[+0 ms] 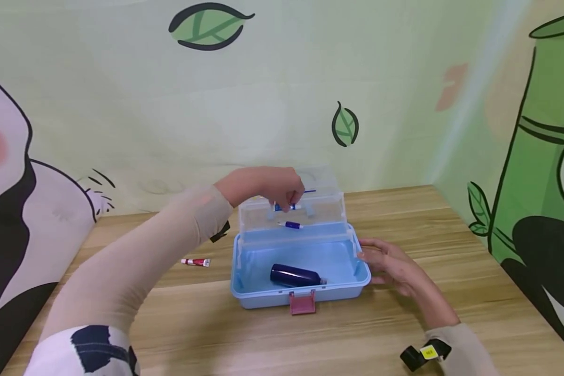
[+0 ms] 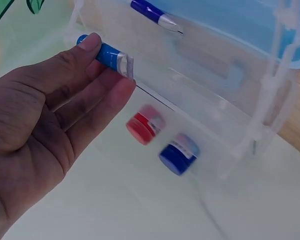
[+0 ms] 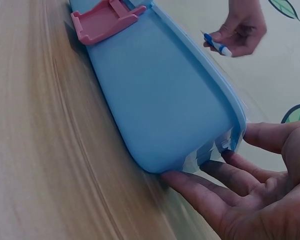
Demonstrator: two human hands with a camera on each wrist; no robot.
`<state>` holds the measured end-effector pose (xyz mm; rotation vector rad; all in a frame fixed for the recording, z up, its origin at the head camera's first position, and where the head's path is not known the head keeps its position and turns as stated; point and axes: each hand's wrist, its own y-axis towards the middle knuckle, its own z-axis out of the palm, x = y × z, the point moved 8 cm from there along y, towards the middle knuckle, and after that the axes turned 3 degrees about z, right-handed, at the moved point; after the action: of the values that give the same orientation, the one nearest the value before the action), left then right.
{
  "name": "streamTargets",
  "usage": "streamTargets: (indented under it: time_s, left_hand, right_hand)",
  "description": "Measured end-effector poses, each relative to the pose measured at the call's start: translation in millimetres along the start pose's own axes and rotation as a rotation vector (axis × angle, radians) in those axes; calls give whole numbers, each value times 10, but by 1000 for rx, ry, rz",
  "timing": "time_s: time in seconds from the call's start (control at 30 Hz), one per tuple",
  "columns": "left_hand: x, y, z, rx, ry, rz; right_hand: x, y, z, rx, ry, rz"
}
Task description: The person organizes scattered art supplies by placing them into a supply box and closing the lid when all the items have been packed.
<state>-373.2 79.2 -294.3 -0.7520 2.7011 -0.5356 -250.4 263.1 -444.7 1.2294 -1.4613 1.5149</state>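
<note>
The left hand (image 1: 277,187) pinches a tube (image 2: 110,56) at 12 o'clock of the box (image 1: 263,301); the right hand (image 1: 395,266) rests spread fingers against its 3 o'clock end. A bottle (image 1: 293,275) lies inside.

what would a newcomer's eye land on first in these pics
Probably the open light blue box on the table, with a dark blue bottle lying inside. Next, the left hand pinching a small blue tube by the clear plastic at the box's back. A red tube lies apart on the table, left of the box.
</note>
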Motion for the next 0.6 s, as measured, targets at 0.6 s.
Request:
streamTargets:
  time_s: [0.6]
  left_hand:
    - [-391, 376, -148, 30, -6, -55]
  right_hand:
    - [-4, 2, -15, -17, 3, 0]
